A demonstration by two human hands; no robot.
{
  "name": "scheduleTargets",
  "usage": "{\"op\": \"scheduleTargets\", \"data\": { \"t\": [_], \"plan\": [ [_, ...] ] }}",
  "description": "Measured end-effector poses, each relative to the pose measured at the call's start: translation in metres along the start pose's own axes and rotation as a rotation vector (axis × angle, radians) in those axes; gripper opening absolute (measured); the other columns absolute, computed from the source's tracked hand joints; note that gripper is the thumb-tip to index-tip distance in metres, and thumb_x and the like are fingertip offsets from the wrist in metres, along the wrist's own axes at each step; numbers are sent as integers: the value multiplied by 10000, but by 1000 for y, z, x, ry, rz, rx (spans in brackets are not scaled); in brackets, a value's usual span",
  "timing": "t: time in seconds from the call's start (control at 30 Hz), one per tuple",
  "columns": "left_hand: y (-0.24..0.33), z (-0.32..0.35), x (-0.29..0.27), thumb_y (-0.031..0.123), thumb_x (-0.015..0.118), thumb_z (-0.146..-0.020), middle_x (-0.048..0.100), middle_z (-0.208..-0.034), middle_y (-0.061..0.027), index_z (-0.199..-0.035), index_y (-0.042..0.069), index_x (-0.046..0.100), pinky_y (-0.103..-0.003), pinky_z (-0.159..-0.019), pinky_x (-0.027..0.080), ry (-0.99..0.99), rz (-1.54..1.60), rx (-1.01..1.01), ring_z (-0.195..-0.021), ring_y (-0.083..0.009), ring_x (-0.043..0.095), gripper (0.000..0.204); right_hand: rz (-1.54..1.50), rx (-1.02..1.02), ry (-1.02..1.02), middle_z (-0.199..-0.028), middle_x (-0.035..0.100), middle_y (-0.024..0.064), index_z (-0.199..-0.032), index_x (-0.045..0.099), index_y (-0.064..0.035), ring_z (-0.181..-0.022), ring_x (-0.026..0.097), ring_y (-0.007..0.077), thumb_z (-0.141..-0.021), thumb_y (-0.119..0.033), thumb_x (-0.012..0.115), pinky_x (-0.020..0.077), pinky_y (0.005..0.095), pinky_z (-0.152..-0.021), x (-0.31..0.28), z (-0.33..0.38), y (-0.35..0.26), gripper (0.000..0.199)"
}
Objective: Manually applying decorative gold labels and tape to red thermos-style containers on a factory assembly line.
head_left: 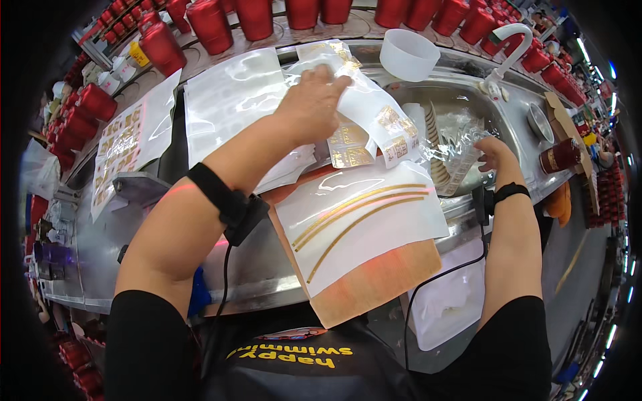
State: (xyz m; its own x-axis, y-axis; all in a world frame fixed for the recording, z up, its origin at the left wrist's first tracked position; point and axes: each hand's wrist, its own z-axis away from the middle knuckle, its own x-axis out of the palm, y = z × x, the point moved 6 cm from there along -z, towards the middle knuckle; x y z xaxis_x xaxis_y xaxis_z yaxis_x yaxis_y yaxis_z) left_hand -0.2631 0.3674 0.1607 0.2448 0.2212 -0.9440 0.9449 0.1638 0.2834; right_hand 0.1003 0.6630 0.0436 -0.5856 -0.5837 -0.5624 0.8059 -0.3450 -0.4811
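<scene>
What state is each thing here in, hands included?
Left hand, palm down over white sheets
Right hand, fingers bent beside clear film
Clear film, wrinkled
Gold-striped sheet, laid over brown board
White tub, upright, open
Metal bowl, open
Faucet, fixed in place; flow unclear

The bare left forearm (pixel 264 144) reaches forward and slants rightward, ending in a bare left hand (pixel 311 100) with its back upward, the bent fingertips partly blurred. The bare right forearm (pixel 513 230) extends nearly straight ahead, its bare right hand (pixel 493 155) turned inward, fingers curled.
</scene>
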Motion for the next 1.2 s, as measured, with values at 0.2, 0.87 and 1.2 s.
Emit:
{"op": "scheduleTargets", "data": {
  "t": [0.2, 0.87, 1.2],
  "plan": [
    [27, -11, 3, 348, 654, -782, 548, -970, -187, -1012, 47, 525, -424, -773, 485, 170, 43, 70, -885, -365, 587, 401, -123, -192, -13, -1171, 502, 95, -1111, 532, -63, -971, 552, 304, -850, -218, 578, 508, 498, -725, -10, 30, -22, 307],
    [34, -18, -12, 429, 620, -822, 576, -1161, -121, -1261, 14, 505, -359, -851, 434, -343, 1080, -147, -1033, -236, 564, 615, 3, -988, -145, -1020, 644, 38, -1138, 629, -51, -888, 611, 131, -930, -315, 541, 510, 305, -789, -14, 251, -200, 348],
    [43, -29, -37, 182, 600, -810, 458, -1333, -118, -1385, 99, 295, -440, -1028, 367, -176, 1807, 87, -1215, -246, 481, 656, -141, -1125, -537, -1059, 649, 81, -1162, 597, 2, -924, 653, 159, -942, -269, 550, 553, 319, -804, 63, 271, -253, 353]
  ]
}}
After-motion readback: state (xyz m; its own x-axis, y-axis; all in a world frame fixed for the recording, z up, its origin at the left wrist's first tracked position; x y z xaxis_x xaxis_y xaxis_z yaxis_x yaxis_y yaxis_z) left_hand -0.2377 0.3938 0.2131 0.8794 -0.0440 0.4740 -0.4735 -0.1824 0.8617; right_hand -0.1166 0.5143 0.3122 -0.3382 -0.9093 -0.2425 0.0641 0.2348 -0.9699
